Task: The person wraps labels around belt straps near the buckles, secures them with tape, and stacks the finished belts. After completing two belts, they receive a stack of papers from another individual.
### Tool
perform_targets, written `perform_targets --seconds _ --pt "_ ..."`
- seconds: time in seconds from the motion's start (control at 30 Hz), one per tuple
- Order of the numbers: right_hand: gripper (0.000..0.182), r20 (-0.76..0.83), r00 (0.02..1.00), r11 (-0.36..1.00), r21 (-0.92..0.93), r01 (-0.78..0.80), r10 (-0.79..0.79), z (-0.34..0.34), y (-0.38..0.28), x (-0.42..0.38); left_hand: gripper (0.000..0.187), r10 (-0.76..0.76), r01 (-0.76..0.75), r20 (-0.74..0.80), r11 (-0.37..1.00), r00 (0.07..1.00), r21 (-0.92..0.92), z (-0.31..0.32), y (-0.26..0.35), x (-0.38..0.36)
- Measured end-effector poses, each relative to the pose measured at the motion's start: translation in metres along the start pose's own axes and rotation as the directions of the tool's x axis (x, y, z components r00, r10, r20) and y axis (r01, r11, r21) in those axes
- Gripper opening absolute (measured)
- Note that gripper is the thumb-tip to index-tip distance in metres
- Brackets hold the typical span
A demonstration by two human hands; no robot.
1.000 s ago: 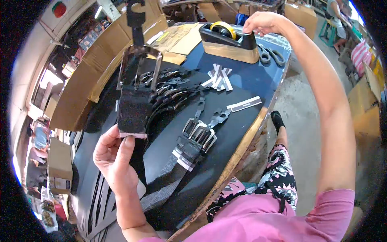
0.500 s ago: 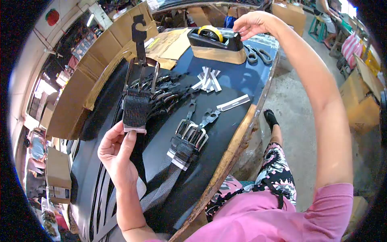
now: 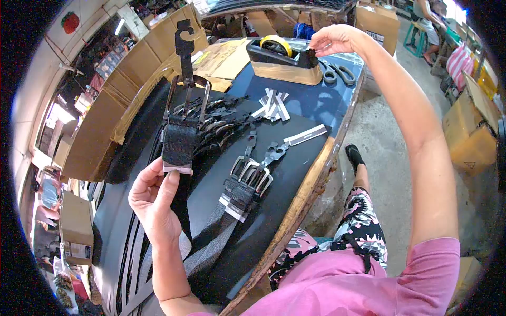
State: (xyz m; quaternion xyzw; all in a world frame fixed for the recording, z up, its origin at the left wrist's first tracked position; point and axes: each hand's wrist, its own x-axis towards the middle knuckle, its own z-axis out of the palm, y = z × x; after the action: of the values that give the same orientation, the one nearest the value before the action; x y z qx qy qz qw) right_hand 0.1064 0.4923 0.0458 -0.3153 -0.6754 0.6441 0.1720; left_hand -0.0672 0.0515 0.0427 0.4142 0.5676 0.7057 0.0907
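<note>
Desk (image 3: pixel 313 105), one. Tape dispenser (image 3: pixel 284 68), far side, unmoved; right hand (image 3: pixel 337 39) slightly lower than a moment ago, fingers bunched beside its right end, any hold unclear. Belt (image 3: pixel 179 142), left side, upright, steady; left hand (image 3: pixel 158 205) nearly closed, pinching its pale-edged lower band. Buckled belts (image 3: pixel 240 192), two or more, near centre. Scissors (image 3: pixel 337 68), crowding dispenser's right. Paper strips (image 3: pixel 273 105), loose.

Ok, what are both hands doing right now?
Left hand: closed, holding a belt.
Right hand: at the tape dispenser, can't tell whether open or closed.
</note>
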Motion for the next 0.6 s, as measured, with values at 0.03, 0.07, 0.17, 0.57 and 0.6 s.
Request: perform_targets --seconds 0.03,0.07,0.17,0.57,0.6 --pt "0.017 -0.009 1.000 1.000 0.005 0.000 0.000 0.000 0.000 0.000 0.028 -0.003 0.003 0.003 1.000 1.000 0.001 0.000 0.000 0.000" --pt "0.017 -0.009 1.000 1.000 0.005 0.000 0.000 -0.001 0.001 0.001 0.028 -0.007 0.007 0.007 1.000 1.000 0.002 0.000 0.000 0.000" --pt "0.022 0.031 1.000 1.000 0.005 0.002 -0.002 -0.009 0.009 0.010 0.028 0.015 -0.014 -0.016 1.000 1.000 0.026 0.000 0.000 -0.001" --pt "0.020 0.071 0.996 0.976 0.203 -0.075 0.061 -0.008 0.032 0.002 0.027 0.032 -0.033 0.019 0.999 0.999 0.011 0.002 0.004 -0.001" --pt "0.019 0.098 0.995 0.963 0.263 -0.053 0.028 -0.007 0.034 0.000 0.027 0.029 -0.029 0.024 1.000 0.999 0.003 0.002 0.004 -0.001"
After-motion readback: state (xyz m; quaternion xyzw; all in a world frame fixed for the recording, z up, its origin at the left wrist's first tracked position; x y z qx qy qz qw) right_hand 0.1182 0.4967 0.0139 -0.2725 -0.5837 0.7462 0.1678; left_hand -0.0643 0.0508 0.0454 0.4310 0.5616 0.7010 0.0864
